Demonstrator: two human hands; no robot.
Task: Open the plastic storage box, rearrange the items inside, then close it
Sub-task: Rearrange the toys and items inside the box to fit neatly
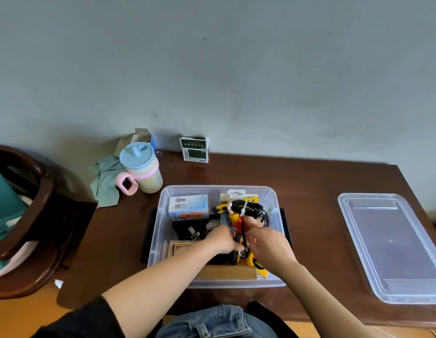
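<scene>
The clear plastic storage box point(160, 230) stands open in the middle of the brown table. Its clear lid point(392, 250) lies flat on the table to the right. Both my hands are inside the box. My left hand point(221, 239) pinches the loose end of a thin black cable point(247, 208) near its plug. My right hand point(268, 245) pinches the same strand just beside it. The cable's coil, bound with a white tie, rests on a cartoon figure in a red shirt point(236, 219). A yellow tape measure point(254, 263) lies under my right hand.
In the box are also a white product carton point(189, 206), a yellow utility knife point(220, 209), a wooden frame point(180, 248) and cardboard point(226, 272). Behind the box stand a pastel sippy cup point(141, 167), a green cloth point(107, 179) and a small green carton point(194, 149). A dark wooden chair point(29, 215) is left.
</scene>
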